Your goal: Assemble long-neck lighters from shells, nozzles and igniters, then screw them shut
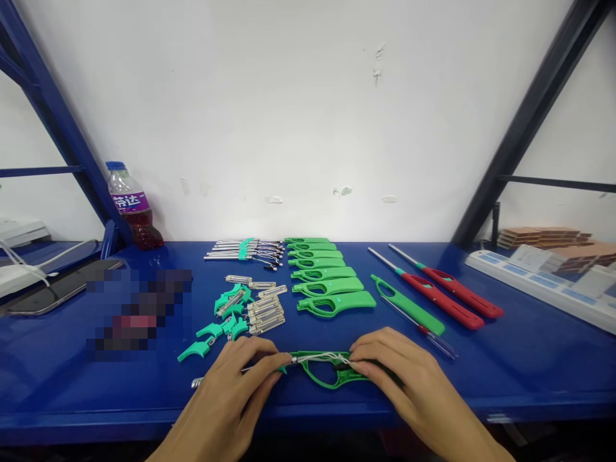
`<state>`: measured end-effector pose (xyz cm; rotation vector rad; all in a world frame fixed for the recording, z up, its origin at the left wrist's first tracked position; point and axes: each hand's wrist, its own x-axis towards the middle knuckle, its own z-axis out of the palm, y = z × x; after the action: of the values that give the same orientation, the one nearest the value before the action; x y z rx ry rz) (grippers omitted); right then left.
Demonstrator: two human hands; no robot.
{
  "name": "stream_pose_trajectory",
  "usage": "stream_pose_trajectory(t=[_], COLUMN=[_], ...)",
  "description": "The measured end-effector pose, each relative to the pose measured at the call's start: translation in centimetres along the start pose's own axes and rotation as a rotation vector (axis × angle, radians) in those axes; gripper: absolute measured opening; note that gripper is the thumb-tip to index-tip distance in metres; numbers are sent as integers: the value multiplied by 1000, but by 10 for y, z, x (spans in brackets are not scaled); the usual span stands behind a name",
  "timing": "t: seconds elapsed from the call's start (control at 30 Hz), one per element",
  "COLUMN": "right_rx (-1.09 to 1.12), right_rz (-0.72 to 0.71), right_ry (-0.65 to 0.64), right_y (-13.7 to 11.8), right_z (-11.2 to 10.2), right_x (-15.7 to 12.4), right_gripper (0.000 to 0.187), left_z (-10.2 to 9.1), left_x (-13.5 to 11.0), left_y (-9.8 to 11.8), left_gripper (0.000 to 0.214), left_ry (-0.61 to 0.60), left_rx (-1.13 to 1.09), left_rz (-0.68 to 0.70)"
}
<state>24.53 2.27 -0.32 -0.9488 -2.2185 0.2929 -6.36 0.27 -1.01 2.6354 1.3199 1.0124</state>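
At the front of the blue table, a green lighter handle shell lies with its hollow side up. White wires run along the shell between my two hands. My left hand pinches the wired end of a metal lighter tube, whose tip sticks out at the left; the middle of the tube is hidden under the hand. My right hand grips the shell's wider end, thumb and fingers closed around it and at the wires. A small black part sits in the shell beside the right fingertips.
Several green shells form a column behind. Wired metal tubes, clear tanks and teal triggers lie left. To the right are red lighters, another shell, a screwdriver and a power strip. A bottle and phone stand left.
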Motion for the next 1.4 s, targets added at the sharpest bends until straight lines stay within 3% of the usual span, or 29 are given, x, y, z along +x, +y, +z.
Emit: stream_pose_trajectory(t=[0.4,0.53,0.67,0.9,1.17,1.33,1.4], right_rx=[-103,-108,-106,-113,-84,-78,-82], right_rz=[-34,-28,-36,-39,-11,3,6], right_ry=[5,11,21,20,6,5,6], right_y=[4,4,4,3,2,1,1], right_z=[5,5,5,4,2,3,3], right_x=[-3,-3,-3,-2,-2,-2,-2], right_gripper=[19,21,23,25,26,22,23], left_z=[13,3,-2,10,12,24,23], left_x=[1,4,3,4,2,-1,-1], left_y=[-13,-8,-3,-8,-12,-15,-15], left_gripper=[49,48,46,51,58,55,54], left_ry=[65,-57,-84,55,37,146,121], left_rx=[-29,-52,-79,-87,-43,-50,-49], left_rz=[45,-1,-37,55,99,77,81])
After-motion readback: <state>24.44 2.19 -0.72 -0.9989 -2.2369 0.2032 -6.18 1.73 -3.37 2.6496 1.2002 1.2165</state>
